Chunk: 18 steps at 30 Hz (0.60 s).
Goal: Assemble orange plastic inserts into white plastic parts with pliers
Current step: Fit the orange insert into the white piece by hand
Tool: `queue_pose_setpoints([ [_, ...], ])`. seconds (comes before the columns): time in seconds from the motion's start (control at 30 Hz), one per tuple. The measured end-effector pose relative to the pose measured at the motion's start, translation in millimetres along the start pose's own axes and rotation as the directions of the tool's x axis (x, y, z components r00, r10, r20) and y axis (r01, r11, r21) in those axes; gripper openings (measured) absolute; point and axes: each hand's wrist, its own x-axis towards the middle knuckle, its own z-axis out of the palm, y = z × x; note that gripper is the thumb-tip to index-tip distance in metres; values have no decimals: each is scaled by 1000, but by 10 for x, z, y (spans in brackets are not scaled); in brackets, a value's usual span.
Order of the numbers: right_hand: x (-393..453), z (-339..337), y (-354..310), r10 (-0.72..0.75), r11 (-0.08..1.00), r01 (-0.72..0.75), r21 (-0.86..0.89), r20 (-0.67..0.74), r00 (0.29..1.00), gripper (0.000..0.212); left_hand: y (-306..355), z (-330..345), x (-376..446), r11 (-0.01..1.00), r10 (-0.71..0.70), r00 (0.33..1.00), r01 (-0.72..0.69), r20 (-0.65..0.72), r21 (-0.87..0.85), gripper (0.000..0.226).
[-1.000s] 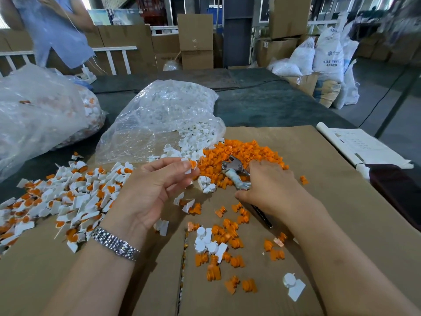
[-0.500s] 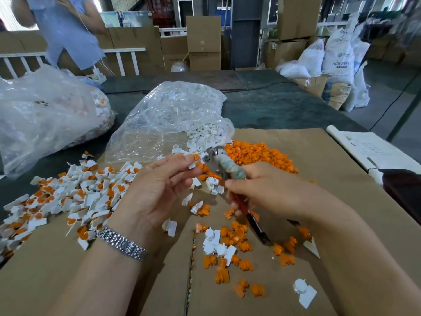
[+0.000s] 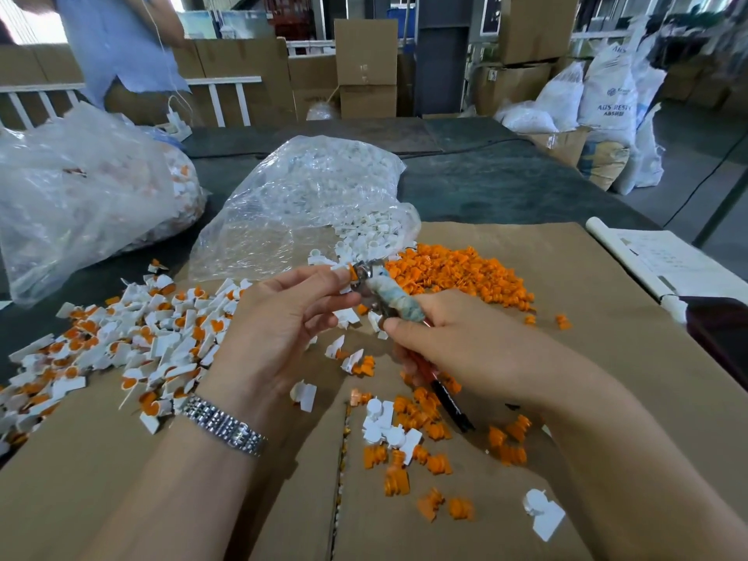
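**Orange insert meets the pliers above the cardboard**

Orange and white show at the tips of the left hand (image 3: 283,317), whose thumb and forefinger pinch a small white part (image 3: 342,273) with an orange insert in it, lifted clear of the table. The metal head of the pliers (image 3: 370,277) touches that piece from the right. The right hand (image 3: 453,342) is wrapped around the pliers' handles, one of them bound in pale cloth, with the red and black handle ends sticking out below the palm. A metal watch band (image 3: 224,427) sits on the left wrist.

Beneath the hands lies a sheet of cardboard (image 3: 607,358), with loose orange inserts (image 3: 425,435) and a few white parts scattered on it near the person. A bigger heap of orange inserts (image 3: 457,269) lies just beyond the pliers. To the left spreads a pile of assembled pieces (image 3: 133,346), white with orange showing. Behind the hands, a clear plastic bag (image 3: 307,196) spills white parts onto the cardboard, and a second clear bag (image 3: 81,196) sits at far left on the dark table (image 3: 506,184). Printed papers (image 3: 664,261) lie at the right edge. Further back stand cardboard boxes (image 3: 366,54), white sacks (image 3: 607,103), and a person in a blue shirt (image 3: 117,42).
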Motion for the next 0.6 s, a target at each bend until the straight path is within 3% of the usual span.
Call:
queue_pose_setpoints([
  [0.13, 15, 59, -11, -24, 996, 18, -87, -66, 997, 37, -18, -6, 0, 1000, 1, 1000, -1, 7, 25, 11],
  [0.33, 108, 198, -23, -13, 983, -26, -183, -211, 977, 41, -26, -29, -1, 1000, 20, 1000, -20, 19, -4, 22],
  [0.43, 126, 201, 11, -17, 974, -30, -225, -205, 979, 43, -41, -30, 4, 1000, 14, 1000, -14, 18, -2, 9],
  [0.47, 118, 183, 17, -7, 984, -24, -174, -175, 985, 43, -41, -20, -2, 1000, 16, 1000, -16, 20, 11, 5],
  [0.53, 86, 115, 26, 43, 994, -37, 101, -59, 997, 40, -44, -13, -5, 999, 29, 999, -30, 25, 44, 12],
  [0.6, 41, 19, 34, 80, 934, -92, 346, 50, 996, 43, -17, -16, -19, 998, 37, 999, -39, 32, 50, 11],
])
